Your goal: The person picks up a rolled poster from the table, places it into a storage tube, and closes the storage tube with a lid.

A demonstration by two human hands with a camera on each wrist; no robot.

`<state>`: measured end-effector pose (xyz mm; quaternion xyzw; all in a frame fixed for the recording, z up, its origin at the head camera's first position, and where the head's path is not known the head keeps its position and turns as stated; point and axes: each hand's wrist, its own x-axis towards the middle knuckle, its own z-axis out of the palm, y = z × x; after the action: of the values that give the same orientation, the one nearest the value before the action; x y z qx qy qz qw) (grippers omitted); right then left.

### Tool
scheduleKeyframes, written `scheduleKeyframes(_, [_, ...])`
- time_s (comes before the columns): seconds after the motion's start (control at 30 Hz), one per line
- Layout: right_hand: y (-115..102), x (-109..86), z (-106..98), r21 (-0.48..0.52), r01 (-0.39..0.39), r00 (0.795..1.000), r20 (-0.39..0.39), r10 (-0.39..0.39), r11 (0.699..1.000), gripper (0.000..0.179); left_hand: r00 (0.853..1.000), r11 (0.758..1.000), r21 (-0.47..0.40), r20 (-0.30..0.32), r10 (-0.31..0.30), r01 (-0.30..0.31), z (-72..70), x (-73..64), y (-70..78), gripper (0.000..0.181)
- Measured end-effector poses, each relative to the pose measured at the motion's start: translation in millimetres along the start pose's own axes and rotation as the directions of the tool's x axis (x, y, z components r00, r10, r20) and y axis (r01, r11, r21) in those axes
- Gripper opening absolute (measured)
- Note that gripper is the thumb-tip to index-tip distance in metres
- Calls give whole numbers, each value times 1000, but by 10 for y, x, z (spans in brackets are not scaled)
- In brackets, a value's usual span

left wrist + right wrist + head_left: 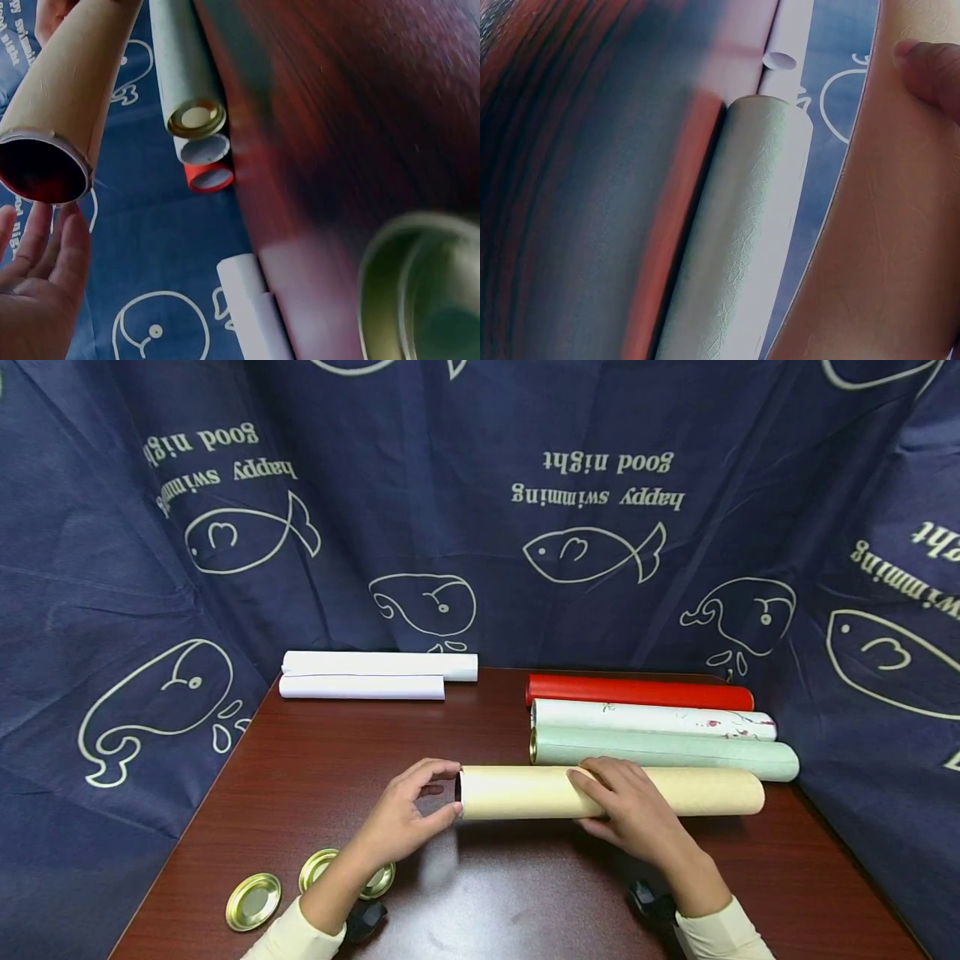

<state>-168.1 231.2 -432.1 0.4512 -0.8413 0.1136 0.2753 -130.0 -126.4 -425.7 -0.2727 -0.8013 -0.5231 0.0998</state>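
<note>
A cream paper tube (517,793) lies crosswise before me, its dark open end on the left. My right hand (633,810) grips it around the middle, thumb and fingers on either side. At the open end, my left hand (405,810) has its thumb and forefinger tips at opposite sides of the rim. In the left wrist view, the left fingers (66,247) reach fairly straight to the rim of the cream tube (71,82). One gold metal lid (253,902) lies at front left; two more gold lids (318,867) are partly hidden by the left forearm.
Behind the cream tube lie a pale green tube (660,753), a white patterned tube (645,718) and a red tube (637,691). Two white paper rolls (367,675) lie at the back left. Dark blue printed cloth (480,485) surrounds the brown table (217,827).
</note>
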Motion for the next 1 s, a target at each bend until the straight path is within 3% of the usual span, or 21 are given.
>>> scheduleKeyframes(0.3, [-5, -35, -8, -5, -21, 1000, 5, 21, 1000, 70, 1000, 1000, -1, 4, 4, -4, 46, -9, 14, 50])
scheduleKeyframes(0.5, [5, -50, 17, 0, -11, 1000, -16, 11, 1000, 69, 998, 999, -34, 55, 2, -1, 100, -23, 15, 53])
scheduleKeyframes(0.6, [5, -49, 37, 7, -5, 1000, -16, 5, 1000, 70, 999, 999, -29, 52, 18, -16, 102, -42, -3, 54])
scheduleKeyframes(0.83, [22, -71, 35, 15, -17, 1000, -22, 17, 1000, 64, 1000, 999, 43, 11, -24, 23, -139, -165, -96, 60])
scheduleKeyframes(1.0, [46, -98, 46, 18, -12, 999, -47, 13, 1000, 57, 994, 990, 128, 76, -76, 66, -355, -319, -214, 60])
